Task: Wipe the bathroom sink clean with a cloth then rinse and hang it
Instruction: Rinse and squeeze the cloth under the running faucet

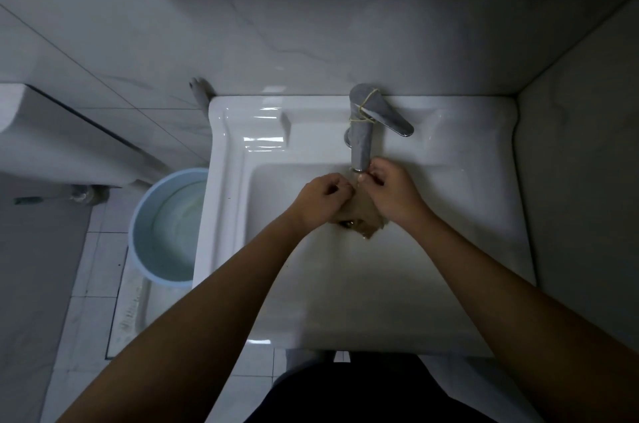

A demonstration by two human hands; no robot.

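Both hands are clamped on the cloth [363, 219]: left hand [323, 196] has its fingers curled into the cloth's left edge, and right hand [392, 192] pinches the top right corner, thumb up by the spout tip. The hands are close together, knuckles nearly touching, just above frame centre. The cloth is a tan, bunched wad. It hangs below and between the hands, long axis roughly top to bottom of frame, with its lower end touching or nearly touching the basin floor. The tap [362, 142] sits directly above the cloth in frame, its outlet just beside the right thumb, so the cloth is already in the water line. Can't tell if water is actually flowing. The tap lever [389, 118] points to the upper right, and the right hand is nearer to it. Judgement: this is the rinse step, with hanging not yet done. The sink [449, 249] has open basin room to the right and toward the bottom of frame for wringing. Its back ledge and the wall are close behind the tap, so there's little room upward. A blue bucket [166, 228] with water sits on the floor at left, just beside the sink edge. No hook or rail is in view, so the hang spot is unknown.
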